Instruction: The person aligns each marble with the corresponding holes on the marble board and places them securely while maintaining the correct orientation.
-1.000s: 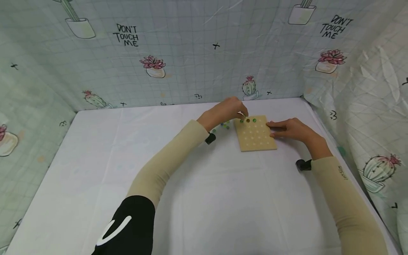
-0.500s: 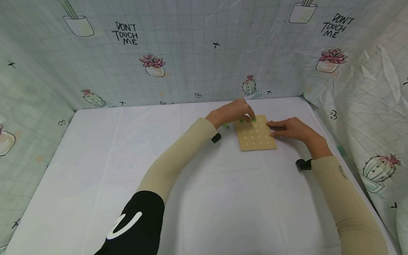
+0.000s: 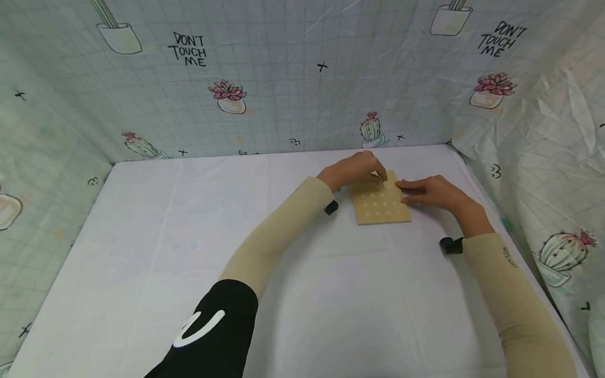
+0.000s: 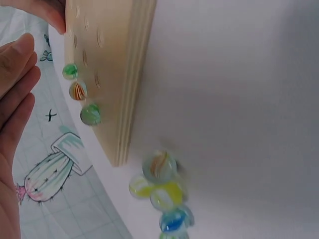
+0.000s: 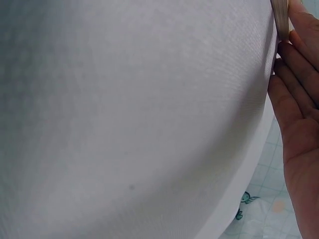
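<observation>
A square light-wood board [image 3: 380,205] with rows of shallow round holes lies flat on the table. Above its far right corner, my left hand [image 3: 354,169] has thumb and fingertips pinched together on what appears to be a marble, hidden by the fingers. In the left wrist view, three glass marbles sit in a row along the board: a green one [image 4: 70,71], an orange-striped one [image 4: 78,91] and a pale green one [image 4: 90,114]. My right hand [image 3: 432,193] rests at the board's right edge, touching it with nearly straight thumb and fingers.
Several loose marbles [image 4: 167,195], yellow, clear and blue, lie on the table beside the board, mostly behind the left hand in the head view. A white cloth [image 3: 189,252] covers the table. Printed curtains [image 3: 283,79] hang behind and at both sides.
My left hand has moved right along the board's far row, from the left corner to the right, and now covers the marbles there in the head view. The right hand stays at the edge.
</observation>
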The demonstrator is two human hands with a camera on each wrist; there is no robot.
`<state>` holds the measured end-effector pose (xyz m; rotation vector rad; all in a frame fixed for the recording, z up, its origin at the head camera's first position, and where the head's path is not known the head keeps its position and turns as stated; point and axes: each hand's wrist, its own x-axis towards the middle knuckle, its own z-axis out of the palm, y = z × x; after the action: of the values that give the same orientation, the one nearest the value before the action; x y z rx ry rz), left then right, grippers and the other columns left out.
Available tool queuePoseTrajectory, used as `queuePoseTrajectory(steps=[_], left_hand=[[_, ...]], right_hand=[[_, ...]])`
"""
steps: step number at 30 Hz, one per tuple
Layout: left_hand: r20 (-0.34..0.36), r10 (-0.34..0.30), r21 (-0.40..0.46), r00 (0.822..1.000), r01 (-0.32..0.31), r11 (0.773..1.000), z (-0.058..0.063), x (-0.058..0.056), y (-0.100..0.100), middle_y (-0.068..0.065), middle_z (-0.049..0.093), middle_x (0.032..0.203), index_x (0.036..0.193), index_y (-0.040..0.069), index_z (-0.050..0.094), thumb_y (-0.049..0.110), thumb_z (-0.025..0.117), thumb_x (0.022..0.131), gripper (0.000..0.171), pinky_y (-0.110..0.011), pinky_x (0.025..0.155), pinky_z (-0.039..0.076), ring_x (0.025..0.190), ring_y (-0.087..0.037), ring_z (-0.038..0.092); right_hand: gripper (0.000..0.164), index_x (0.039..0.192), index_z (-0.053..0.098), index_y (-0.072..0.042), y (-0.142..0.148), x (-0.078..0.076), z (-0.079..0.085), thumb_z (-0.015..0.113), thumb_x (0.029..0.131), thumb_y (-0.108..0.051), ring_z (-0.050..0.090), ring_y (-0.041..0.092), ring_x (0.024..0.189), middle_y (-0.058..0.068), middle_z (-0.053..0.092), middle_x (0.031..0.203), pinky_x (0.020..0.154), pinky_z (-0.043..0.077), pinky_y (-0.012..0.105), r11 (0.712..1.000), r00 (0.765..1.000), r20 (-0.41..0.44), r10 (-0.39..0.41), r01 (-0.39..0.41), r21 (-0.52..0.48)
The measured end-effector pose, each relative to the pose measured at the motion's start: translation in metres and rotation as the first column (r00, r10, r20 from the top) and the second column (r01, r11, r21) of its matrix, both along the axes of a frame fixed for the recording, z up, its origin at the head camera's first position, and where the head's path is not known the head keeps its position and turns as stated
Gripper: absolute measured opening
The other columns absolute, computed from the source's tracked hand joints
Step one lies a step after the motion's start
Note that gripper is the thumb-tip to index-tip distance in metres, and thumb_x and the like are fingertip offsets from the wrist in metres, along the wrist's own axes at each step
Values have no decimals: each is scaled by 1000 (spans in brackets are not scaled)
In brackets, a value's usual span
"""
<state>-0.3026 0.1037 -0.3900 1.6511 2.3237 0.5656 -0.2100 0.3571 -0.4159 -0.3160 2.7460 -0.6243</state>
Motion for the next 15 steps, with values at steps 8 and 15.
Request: queuePoseTrajectory(steps=[8, 15], left_hand=[[-24, 95, -6, 995, -95, 995, -1, 4, 14, 1, 74, 119, 120, 11, 76, 16, 69, 99, 23, -13, 94, 47, 111, -9, 66], [80, 203, 55, 976, -208, 977, -7, 0, 22, -1, 73, 123, 123, 10, 75, 18, 68, 99, 26, -16, 84, 51, 97, -10, 69]], right_hand=[[60, 145, 56, -20, 1, 0, 0, 75, 92, -41, 46, 44, 137, 14, 51, 148, 108, 41, 63, 1000, 1000, -17, 8, -8, -5], [59, 145, 57, -20, 2, 0, 0, 75, 92, -40, 47, 43, 137, 13, 52, 147, 108, 41, 62, 1000, 1000, -20, 13, -13, -20]])
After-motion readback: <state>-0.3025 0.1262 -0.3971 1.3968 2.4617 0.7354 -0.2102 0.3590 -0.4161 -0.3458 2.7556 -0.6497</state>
